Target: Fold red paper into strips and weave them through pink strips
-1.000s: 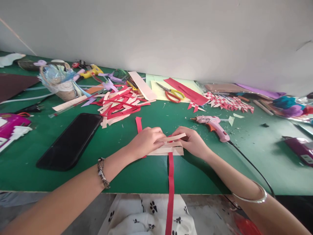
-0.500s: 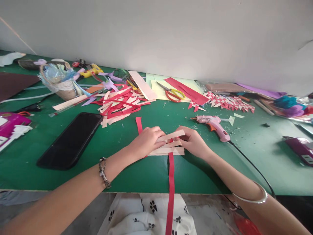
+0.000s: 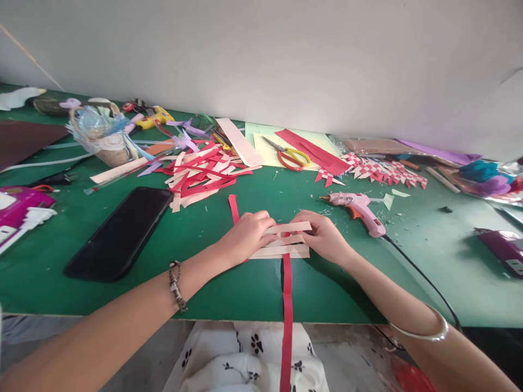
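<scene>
Several pale pink paper strips [image 3: 280, 252] lie side by side at the front of the table, crossed by red paper strips. My left hand [image 3: 249, 234] presses on their left part, its fingers curled over them. At their right ends my right hand [image 3: 324, 234] pinches the strips with thumb and forefinger; its fingertips are partly hidden. One long red paper strip [image 3: 287, 305] runs from under the pale strips over the table edge and down across my lap. Another red strip [image 3: 233, 208] pokes out beyond my left hand.
A black phone [image 3: 118, 234] lies to the left, a pink glue gun [image 3: 359, 209] with its cord to the right. Behind are a heap of red and pink strips [image 3: 204, 174], scissors [image 3: 292, 157] and woven checked pieces [image 3: 384, 171]. A basket [image 3: 108, 152] stands back left.
The uppermost pale strip's right end has dropped slightly and shifted right. Both hands stay almost in place; the whole view has shifted very slightly.
</scene>
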`<action>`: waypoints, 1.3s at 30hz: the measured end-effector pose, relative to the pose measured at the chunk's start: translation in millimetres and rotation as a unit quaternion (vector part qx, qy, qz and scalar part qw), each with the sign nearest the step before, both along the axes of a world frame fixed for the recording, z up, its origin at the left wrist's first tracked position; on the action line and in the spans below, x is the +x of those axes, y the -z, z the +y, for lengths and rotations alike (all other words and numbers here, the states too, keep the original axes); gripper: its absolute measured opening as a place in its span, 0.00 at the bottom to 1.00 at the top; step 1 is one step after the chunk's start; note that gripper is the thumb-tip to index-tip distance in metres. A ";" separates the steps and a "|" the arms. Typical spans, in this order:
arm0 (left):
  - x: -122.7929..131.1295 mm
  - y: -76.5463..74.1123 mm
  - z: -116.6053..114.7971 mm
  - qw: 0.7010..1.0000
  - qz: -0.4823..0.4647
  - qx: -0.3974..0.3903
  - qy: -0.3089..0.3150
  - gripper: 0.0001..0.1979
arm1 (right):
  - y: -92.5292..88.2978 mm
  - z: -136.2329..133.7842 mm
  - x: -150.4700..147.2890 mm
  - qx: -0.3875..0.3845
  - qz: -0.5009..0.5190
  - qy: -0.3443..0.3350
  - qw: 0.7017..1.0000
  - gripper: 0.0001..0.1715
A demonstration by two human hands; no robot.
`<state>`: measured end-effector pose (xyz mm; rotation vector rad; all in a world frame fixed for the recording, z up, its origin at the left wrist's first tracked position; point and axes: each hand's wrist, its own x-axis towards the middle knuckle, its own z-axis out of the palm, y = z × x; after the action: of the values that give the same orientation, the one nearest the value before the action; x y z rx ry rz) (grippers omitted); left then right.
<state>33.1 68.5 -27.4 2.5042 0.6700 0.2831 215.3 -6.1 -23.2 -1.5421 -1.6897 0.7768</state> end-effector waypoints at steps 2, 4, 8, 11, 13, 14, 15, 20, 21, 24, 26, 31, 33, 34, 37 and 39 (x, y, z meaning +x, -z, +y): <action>0.5 0.6 0.2 1.000 -0.002 0.010 0.004 0.07 | -0.5 -0.3 0.2 -0.002 -0.003 -0.003 1.000 0.11; 0.9 1.3 0.4 1.000 -0.004 0.019 0.009 0.07 | -0.7 -0.5 0.5 0.000 -0.005 -0.005 1.000 0.11; -0.3 2.2 1.7 0.999 -0.013 0.038 0.035 0.09 | 0.9 -0.2 0.7 0.000 0.008 -0.002 1.000 0.04; -2.1 2.7 3.7 0.996 -0.025 0.052 0.067 0.13 | 2.9 0.0 0.4 -0.011 0.025 0.001 1.000 0.05; -3.0 3.2 4.8 0.995 -0.026 0.058 0.072 0.14 | 3.8 -0.3 0.4 -0.014 0.023 0.002 1.000 0.05; -3.2 3.4 5.1 0.995 -0.023 0.059 0.072 0.15 | 4.1 -0.5 0.5 -0.014 0.021 0.003 1.000 0.05; -3.4 3.6 5.1 0.996 -0.018 0.058 0.072 0.15 | 4.3 -0.7 0.7 -0.013 0.019 0.004 1.000 0.05; -3.8 2.9 3.1 0.996 -0.008 0.061 0.066 0.14 | 4.4 -1.4 1.5 -0.013 0.014 0.001 1.000 0.05; -3.9 2.6 2.5 0.996 -0.008 0.065 0.065 0.13 | 4.4 -1.4 1.5 -0.013 0.014 0.001 1.000 0.05; -3.8 1.6 1.4 0.995 -0.010 0.077 0.063 0.12 | 4.3 -1.2 1.5 -0.015 0.017 0.000 1.000 0.05; -3.4 0.8 1.1 0.994 -0.010 0.087 0.062 0.12 | 4.3 -1.2 1.5 -0.016 0.017 0.001 1.000 0.05; -2.3 -0.1 0.1 0.993 -0.015 0.099 0.063 0.12 | 4.0 -1.6 1.4 -0.014 0.013 0.001 1.000 0.05; -2.2 0.6 -0.2 0.993 -0.020 0.098 0.061 0.12 | 3.7 -1.8 1.1 -0.014 0.014 0.002 1.000 0.05; -2.2 1.1 -0.3 0.993 -0.023 0.098 0.061 0.12 | 3.5 -1.9 0.9 -0.014 0.014 0.003 1.000 0.05; -2.3 2.9 -0.1 0.993 -0.031 0.098 0.064 0.12 | 2.8 -1.9 0.4 -0.015 0.017 0.004 1.000 0.06; -2.6 4.1 0.2 0.993 -0.034 0.096 0.064 0.12 | 2.5 -1.9 0.3 -0.016 0.018 0.003 1.000 0.06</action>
<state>30.5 68.7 -31.5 2.6926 0.4731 0.4005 215.5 -8.0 -25.7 -1.5439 -1.6534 0.8278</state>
